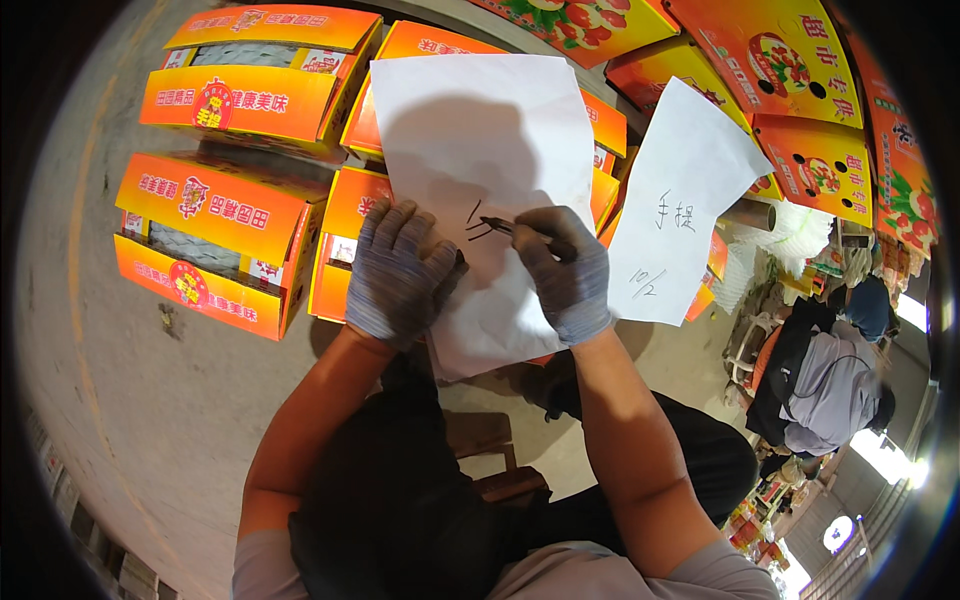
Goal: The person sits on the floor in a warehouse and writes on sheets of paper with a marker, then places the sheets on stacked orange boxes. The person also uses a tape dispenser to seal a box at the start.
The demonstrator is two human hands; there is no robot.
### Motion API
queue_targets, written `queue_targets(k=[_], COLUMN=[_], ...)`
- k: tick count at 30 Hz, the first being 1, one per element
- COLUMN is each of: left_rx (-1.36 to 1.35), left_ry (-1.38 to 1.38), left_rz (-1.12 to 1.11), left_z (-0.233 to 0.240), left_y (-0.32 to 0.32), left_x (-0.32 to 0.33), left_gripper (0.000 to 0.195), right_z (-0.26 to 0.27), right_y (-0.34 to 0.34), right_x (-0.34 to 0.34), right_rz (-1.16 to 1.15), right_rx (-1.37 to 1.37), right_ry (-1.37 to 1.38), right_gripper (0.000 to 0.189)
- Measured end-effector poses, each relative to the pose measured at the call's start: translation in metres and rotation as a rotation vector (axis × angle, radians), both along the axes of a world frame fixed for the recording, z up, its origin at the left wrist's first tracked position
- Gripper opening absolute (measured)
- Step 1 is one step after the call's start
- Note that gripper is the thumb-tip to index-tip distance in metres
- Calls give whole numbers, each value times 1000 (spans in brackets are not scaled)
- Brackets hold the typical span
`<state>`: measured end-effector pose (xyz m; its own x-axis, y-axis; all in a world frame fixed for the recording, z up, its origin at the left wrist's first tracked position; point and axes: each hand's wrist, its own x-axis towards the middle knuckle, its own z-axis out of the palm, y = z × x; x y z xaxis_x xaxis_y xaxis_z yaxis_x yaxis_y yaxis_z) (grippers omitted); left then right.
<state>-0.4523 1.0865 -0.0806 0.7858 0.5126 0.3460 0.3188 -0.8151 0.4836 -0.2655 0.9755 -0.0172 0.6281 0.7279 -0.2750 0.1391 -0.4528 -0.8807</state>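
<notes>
Both of my hands wear thin, greyish gloves with dark smudges. My right hand (562, 266) grips a black marker pen (496, 223), its tip on a large white sheet of paper (487, 142). A few short black strokes (478, 225) are at the tip. Lying on the sheet's left side, my left hand (401, 274) has its fingers toward the far edge. A small dark thing (460, 257) shows by its thumb and index finger; whether it is gripped is unclear. The sheet lies over orange and yellow cartons (349, 202), partly hiding them.
Right of the sheet, a second white paper (679, 202) bears handwriting. Two orange cartons (259, 97) with openings stand at left on the concrete floor (187, 375). Printed fruit boxes (772, 60) are stacked at far right, near white foam netting (787, 236). Another person (825, 382) bends over at right.
</notes>
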Motion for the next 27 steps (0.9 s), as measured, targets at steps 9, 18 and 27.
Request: queue_targets(k=[9,18,27], left_rx=[17,-31,-31], left_ry=[13,14,46], left_rz=[23,12,11], left_z=[1,3,6], left_y=[-1,-2,-2], left_x=[3,3,2], left_gripper=[27,30,29], right_z=[6,-13,-17], right_y=[-26,-19,-33], right_x=[12,45,48], right_rz=[140,-55,-42], right_rx=[-90,112,3], right_ry=[18,102,72], right_gripper=[13,4,9])
